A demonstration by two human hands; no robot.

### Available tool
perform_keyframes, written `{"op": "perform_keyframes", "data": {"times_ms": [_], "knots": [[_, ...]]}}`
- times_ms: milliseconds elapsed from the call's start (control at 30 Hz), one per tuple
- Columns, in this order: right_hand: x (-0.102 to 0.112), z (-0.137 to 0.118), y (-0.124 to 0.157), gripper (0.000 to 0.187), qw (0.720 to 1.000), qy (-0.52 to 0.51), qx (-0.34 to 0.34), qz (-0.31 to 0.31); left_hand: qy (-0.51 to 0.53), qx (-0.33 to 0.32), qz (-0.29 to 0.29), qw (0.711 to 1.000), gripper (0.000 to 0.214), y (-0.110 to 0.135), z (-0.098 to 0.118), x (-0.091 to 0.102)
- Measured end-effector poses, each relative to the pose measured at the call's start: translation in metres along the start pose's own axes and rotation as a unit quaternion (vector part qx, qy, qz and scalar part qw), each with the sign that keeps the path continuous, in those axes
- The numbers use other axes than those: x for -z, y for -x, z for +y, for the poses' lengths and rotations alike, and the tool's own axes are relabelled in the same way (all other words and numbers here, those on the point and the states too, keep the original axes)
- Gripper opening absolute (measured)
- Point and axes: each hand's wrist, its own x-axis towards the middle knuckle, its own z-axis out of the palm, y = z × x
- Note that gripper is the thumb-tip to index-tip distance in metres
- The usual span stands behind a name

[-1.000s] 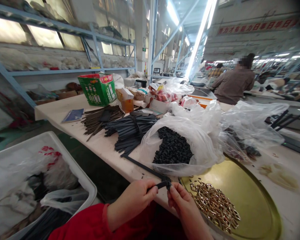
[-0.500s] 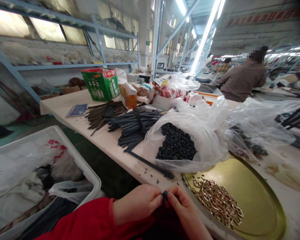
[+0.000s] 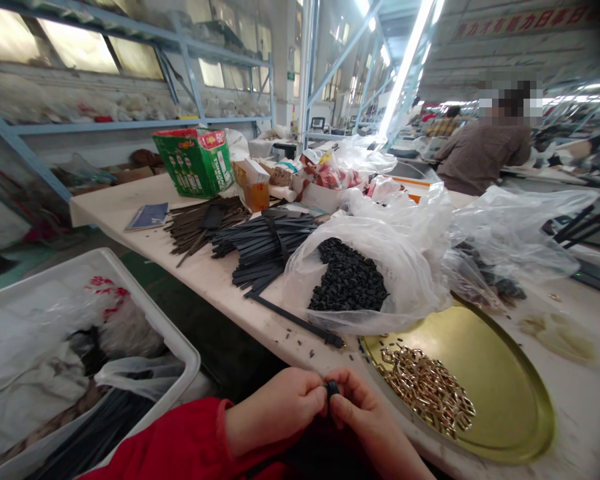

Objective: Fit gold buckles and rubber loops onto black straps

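Over the table's near edge, my left hand [image 3: 287, 405] and my right hand [image 3: 361, 405] meet fingertip to fingertip. Both are closed on one small dark strap loop [image 3: 333, 387], which shows between the thumbs and forefingers. Any further part of it is hidden by the fingers. A clear plastic bag [image 3: 410, 300] full of similar black loops [image 3: 347, 280] lies open just beyond. Right of my hands, a round gold tray [image 3: 500, 373] carries a heap of gold metal buckles [image 3: 430, 390]. One long black strap [image 3: 295, 319] lies along the table edge.
Bundles of dark straps [image 3: 260, 240] lie beyond the bag. A green carton [image 3: 193, 163] and a small orange box [image 3: 253, 187] stand farther back. At left is a white bin [image 3: 193, 360] with bags inside. A person [image 3: 485, 150] sits with their back turned at right.
The dark loop has turned slightly between my fingertips, and its rounded band shows more. My right fingers have shifted a little around it. The whole view has moved slightly.
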Motion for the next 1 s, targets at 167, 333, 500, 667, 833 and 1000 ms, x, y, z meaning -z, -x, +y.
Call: {"op": "perform_keyframes", "data": {"times_ms": [167, 333, 500, 667, 833, 1000], "knots": [[-0.002, 0.002, 0.003, 0.032, 0.999, 0.035, 0.002, -0.016, 0.034, 0.022, -0.022, 0.999, 0.023, -0.002, 0.000, -0.008], [0.004, 0.002, 0.004, 0.039, 0.999, 0.053, -0.013, -0.004, 0.034, 0.013, -0.083, 0.996, 0.029, 0.000, -0.004, -0.006], [0.012, -0.002, 0.002, 0.036, 0.999, 0.005, 0.017, 0.043, 0.010, 0.015, -0.099, 0.995, 0.028, 0.001, -0.002, 0.010], [0.000, 0.006, -0.003, 0.039, 1.000, 0.022, 0.014, 0.003, 0.074, 0.030, -0.127, 0.989, 0.034, -0.010, -0.007, 0.000], [0.008, -0.016, -0.002, 0.019, 0.969, 0.237, 0.070, -0.016, 0.159, 0.012, -0.072, 0.985, 0.051, -0.029, -0.012, -0.007], [0.066, -0.061, -0.017, 0.022, 0.743, 0.646, 0.041, 0.170, 0.175, 0.022, -0.012, 0.984, 0.034, -0.046, -0.015, -0.003]]}}
